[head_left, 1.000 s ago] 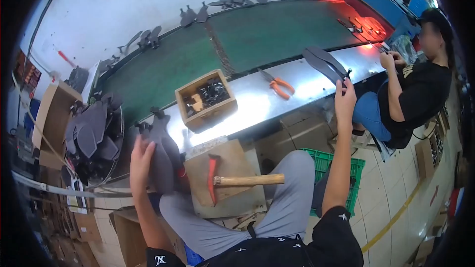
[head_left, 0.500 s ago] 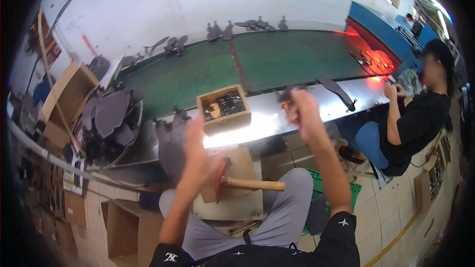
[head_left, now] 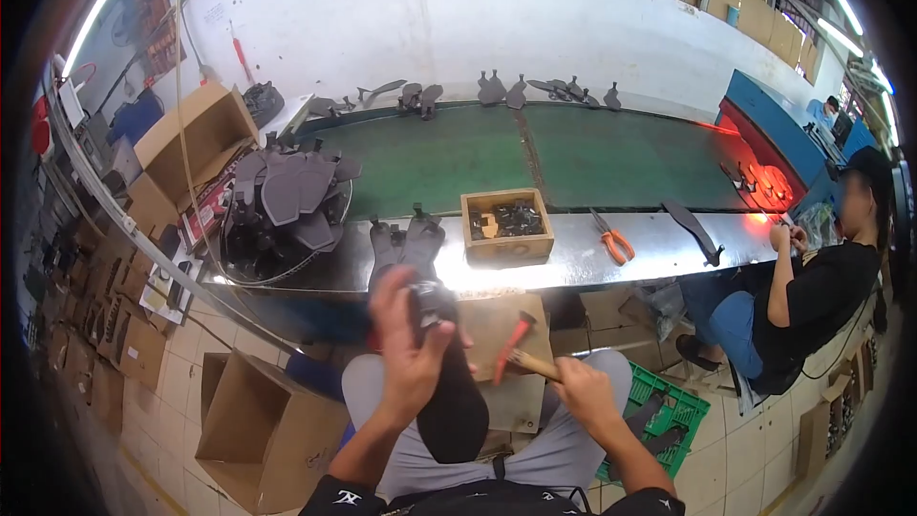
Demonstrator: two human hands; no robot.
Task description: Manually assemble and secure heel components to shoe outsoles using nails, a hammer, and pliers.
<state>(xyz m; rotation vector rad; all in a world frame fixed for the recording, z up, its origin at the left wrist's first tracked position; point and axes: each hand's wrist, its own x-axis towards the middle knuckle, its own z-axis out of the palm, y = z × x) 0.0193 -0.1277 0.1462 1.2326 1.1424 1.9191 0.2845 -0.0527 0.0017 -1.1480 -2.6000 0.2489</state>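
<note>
My left hand [head_left: 409,363] is closed round the upper end of a dark grey shoe sole [head_left: 455,416], which hangs down over my lap. Something shiny shows near its fingers, too blurred to name. In my right hand [head_left: 585,394] is the wooden handle of a hammer [head_left: 513,352] with a red head. The hammer head is over a pale board [head_left: 530,403] between my knees, right beside the sole. Two more grey soles [head_left: 420,247] rest on the metal ledge beyond my left hand.
On the metal ledge [head_left: 573,269] are a wooden box [head_left: 509,248] of small dark parts, orange-handled pliers [head_left: 613,241] and another sole [head_left: 690,226]. A basket heaped with soles [head_left: 296,186] stands left. Behind runs a green conveyor belt [head_left: 630,158]. A co-worker [head_left: 812,277] sits right.
My right hand has left the pliers' spot on the ledge and taken up the hammer from the board. My left hand, open before, now holds a sole. The view has shifted.
</note>
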